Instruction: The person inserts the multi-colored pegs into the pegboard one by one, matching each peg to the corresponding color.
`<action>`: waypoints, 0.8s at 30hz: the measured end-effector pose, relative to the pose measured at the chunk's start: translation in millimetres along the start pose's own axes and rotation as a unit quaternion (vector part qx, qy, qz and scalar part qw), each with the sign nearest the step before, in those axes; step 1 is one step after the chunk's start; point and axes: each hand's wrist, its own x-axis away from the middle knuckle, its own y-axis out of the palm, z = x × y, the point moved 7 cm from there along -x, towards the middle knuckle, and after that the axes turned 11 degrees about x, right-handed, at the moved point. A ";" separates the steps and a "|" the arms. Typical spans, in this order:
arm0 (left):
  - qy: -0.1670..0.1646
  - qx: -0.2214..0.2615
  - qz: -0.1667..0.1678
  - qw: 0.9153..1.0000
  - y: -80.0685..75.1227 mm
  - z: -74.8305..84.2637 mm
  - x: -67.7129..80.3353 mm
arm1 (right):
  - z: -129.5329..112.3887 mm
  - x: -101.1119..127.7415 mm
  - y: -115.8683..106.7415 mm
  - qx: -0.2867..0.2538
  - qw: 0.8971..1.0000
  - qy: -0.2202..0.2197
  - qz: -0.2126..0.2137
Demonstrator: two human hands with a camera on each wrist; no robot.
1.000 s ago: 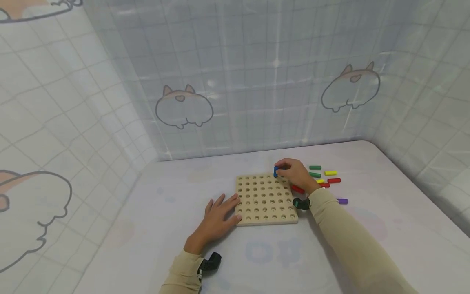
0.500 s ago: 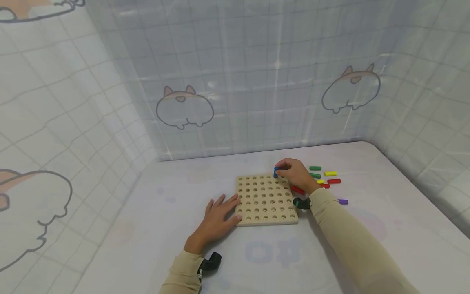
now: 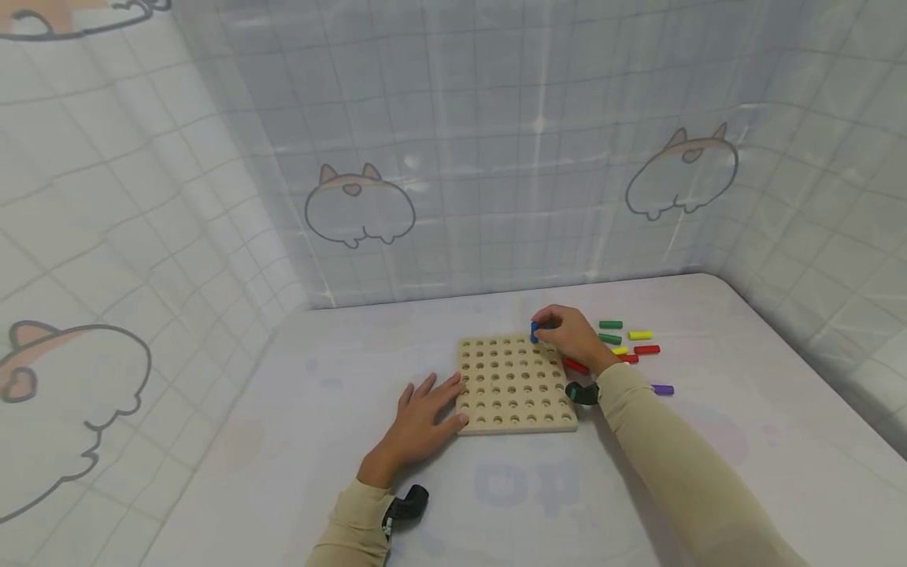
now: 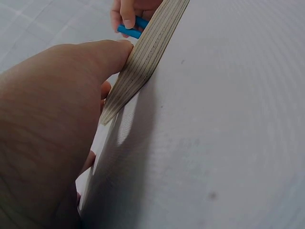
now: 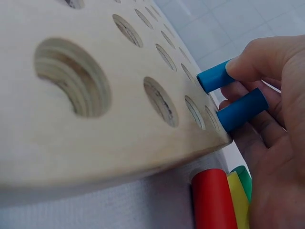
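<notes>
A square wooden board with rows of round holes lies on the table. My left hand rests against its left side, fingers spread, and the thumb touches the edge in the left wrist view. At the far edge my right hand pinches an upright blue peg between thumb and fingers. The lower end of this peg is at a hole in the far row. A second blue peg stands in the far right corner hole, under the right hand, mostly hidden in the head view.
Loose pegs lie right of the board: green pegs, yellow pegs, red pegs and a purple peg. One red peg lies close beside the board's right edge. A patterned curtain surrounds the table.
</notes>
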 end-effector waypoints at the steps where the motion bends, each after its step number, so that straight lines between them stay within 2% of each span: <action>1: 0.000 0.000 -0.001 1.000 0.5 0.2 0.0 | 0.1 1.1 -0.5 -0.002 1.000 -0.001 0.001; 18: 0.002 -0.007 -0.009 1.000 0.5 -0.2 0.5 | -5.6 5.9 -1.6 -0.034 0.999 0.013 -0.019; 24: 0.000 -0.006 -0.010 1.000 0.4 1.1 0.1 | -5.6 4.9 1.7 -0.010 0.999 0.009 -0.030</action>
